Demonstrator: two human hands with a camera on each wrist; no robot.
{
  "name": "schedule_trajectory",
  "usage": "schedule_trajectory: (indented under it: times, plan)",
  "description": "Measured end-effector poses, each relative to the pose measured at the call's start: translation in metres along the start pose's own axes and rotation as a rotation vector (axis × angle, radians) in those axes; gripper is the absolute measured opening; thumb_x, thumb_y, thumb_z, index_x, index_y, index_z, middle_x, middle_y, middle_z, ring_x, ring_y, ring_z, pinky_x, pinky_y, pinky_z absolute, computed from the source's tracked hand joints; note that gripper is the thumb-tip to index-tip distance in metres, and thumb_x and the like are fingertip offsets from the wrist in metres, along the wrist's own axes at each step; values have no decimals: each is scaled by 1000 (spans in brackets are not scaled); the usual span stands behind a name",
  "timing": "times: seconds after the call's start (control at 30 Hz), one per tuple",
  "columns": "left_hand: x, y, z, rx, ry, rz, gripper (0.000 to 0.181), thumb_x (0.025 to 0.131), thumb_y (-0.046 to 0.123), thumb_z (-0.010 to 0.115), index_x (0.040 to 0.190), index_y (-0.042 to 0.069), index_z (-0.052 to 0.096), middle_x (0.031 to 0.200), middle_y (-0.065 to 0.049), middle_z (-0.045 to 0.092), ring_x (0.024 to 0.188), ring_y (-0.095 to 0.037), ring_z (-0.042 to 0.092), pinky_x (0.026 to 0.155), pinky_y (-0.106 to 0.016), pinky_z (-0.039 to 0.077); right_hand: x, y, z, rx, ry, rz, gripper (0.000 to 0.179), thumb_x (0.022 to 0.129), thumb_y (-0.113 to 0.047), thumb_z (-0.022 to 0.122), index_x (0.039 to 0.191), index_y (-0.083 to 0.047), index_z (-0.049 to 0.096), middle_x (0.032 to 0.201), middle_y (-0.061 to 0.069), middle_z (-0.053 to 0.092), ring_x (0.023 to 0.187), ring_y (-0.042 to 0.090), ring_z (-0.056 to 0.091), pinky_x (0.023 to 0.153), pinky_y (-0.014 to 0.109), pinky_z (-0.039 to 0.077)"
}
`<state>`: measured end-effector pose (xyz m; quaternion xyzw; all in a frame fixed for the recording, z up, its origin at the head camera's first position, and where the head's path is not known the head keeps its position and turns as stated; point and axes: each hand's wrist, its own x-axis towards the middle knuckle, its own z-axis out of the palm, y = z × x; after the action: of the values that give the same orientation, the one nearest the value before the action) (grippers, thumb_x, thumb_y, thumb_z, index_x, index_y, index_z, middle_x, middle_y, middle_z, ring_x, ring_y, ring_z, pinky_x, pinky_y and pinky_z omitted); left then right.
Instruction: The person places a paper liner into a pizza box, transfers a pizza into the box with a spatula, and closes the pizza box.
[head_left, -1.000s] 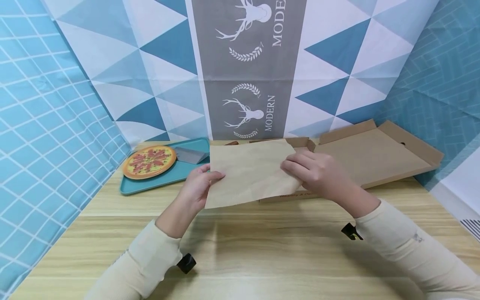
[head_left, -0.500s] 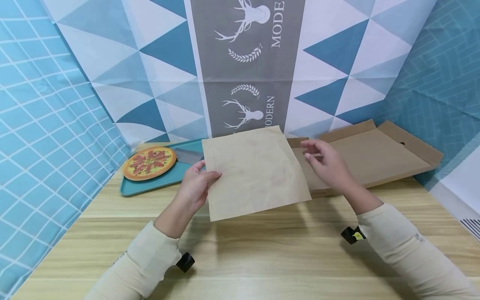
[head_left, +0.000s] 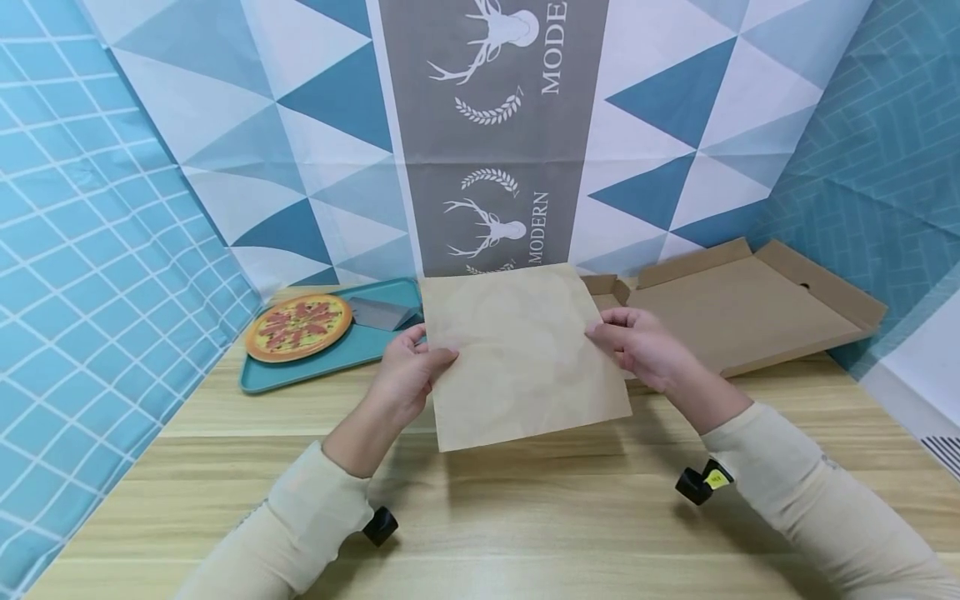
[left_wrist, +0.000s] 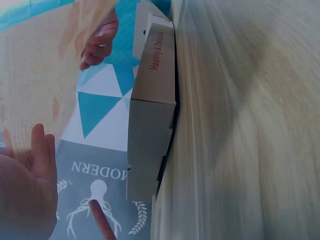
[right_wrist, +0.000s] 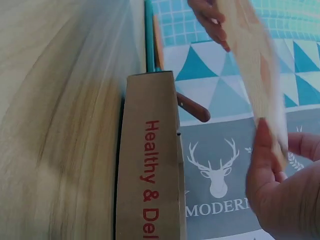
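A square sheet of brown parchment paper (head_left: 525, 358) is held up above the table, in front of the box. My left hand (head_left: 408, 375) pinches its left edge, thumb on top and fingers behind. At the opposite edge my right hand (head_left: 647, 346) pinches the sheet, as the right wrist view also shows. Behind the paper stands a cardboard pizza box (head_left: 750, 317) with its lid folded out to the right; the paper hides much of its base. Red lettering runs along the box front (right_wrist: 150, 165) in the right wrist view.
A teal tray (head_left: 262, 379) at the back left carries a pizza (head_left: 298, 327) and a grey pizza server blade (head_left: 381, 312). A brown handle (right_wrist: 194, 107) juts out behind the box. Patterned cloth (head_left: 510, 158) hangs at the table's back.
My right hand let go of the paper's right side, and the sheet spread out flatter. Now that hand grips the right edge again. My left hand kept its hold and shifted slightly right.
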<state>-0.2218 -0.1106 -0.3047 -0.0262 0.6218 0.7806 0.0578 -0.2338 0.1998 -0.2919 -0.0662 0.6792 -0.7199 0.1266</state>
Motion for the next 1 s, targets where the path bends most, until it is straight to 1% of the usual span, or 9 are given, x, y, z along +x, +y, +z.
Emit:
schedule_trajectory:
  times: [0.03, 0.07, 0.2, 0.3, 0.43, 0.53, 0.7, 0.87, 1.0]
  plan:
    - [0, 0, 1, 0, 0, -2, 49, 88, -12, 59, 133, -1, 46, 94, -5, 71, 77, -13, 70, 66, -27, 57, -1, 0, 0, -13, 22, -9, 10, 95, -8, 61, 99, 0, 56, 84, 1, 62, 69, 8, 60, 58, 21, 51]
    - [1, 0, 2, -1, -1, -5, 48, 87, -12, 59, 133, -1, 47, 94, -5, 71, 77, -13, 70, 66, -27, 57, -2, 1, -1, -18, 37, -19, 7, 95, -7, 62, 95, -1, 57, 83, 1, 62, 68, 8, 60, 57, 20, 51]
    - [2, -1, 7, 5, -6, -5, 48, 86, -12, 60, 132, -3, 47, 96, -5, 71, 77, -13, 69, 66, -26, 56, -5, -2, -4, -11, 102, -31, 9, 94, -8, 65, 86, -7, 60, 80, 0, 61, 64, 7, 59, 54, 19, 50]
    - [2, -1, 10, 11, -1, -11, 44, 86, -10, 62, 128, -4, 49, 95, -4, 70, 77, -12, 68, 66, -25, 55, -6, -4, -7, 0, 131, -31, 10, 93, -9, 67, 85, -9, 61, 82, 0, 62, 68, 8, 64, 60, 24, 56]
    - [4, -1, 16, 25, 21, -26, 36, 85, -8, 64, 119, -3, 53, 90, -3, 67, 74, -12, 64, 65, -24, 53, -8, -6, -14, 21, 151, -23, 11, 92, -11, 68, 83, -11, 62, 81, 0, 63, 68, 9, 66, 59, 26, 57]
    - [6, -1, 18, 34, 30, -36, 33, 85, -7, 65, 116, -2, 54, 88, -3, 66, 71, -11, 61, 63, -23, 52, -10, -7, -19, 52, 161, -12, 10, 92, -11, 69, 83, -12, 63, 80, -1, 65, 68, 9, 67, 60, 26, 57]
    - [7, -1, 18, 33, 12, -38, 35, 86, -7, 64, 119, -3, 53, 85, -4, 65, 67, -11, 61, 59, -22, 53, -12, -10, -27, 74, 175, -5, 9, 92, -12, 69, 84, -13, 64, 80, -2, 67, 68, 9, 67, 60, 26, 57]
    - [7, 1, 18, 24, -8, -42, 40, 86, -5, 65, 124, -2, 52, 88, -6, 64, 69, -14, 63, 63, -24, 56, -13, -11, -33, 96, 184, -13, 9, 92, -12, 69, 83, -14, 67, 80, -2, 68, 68, 9, 68, 59, 26, 57]
    - [6, 3, 18, -24, -15, -44, 42, 87, -5, 65, 126, -2, 49, 87, -8, 65, 70, -15, 66, 67, -27, 58, -14, -12, -38, 125, 192, -14, 12, 92, -11, 68, 81, -16, 70, 79, -3, 69, 67, 9, 68, 59, 26, 57]
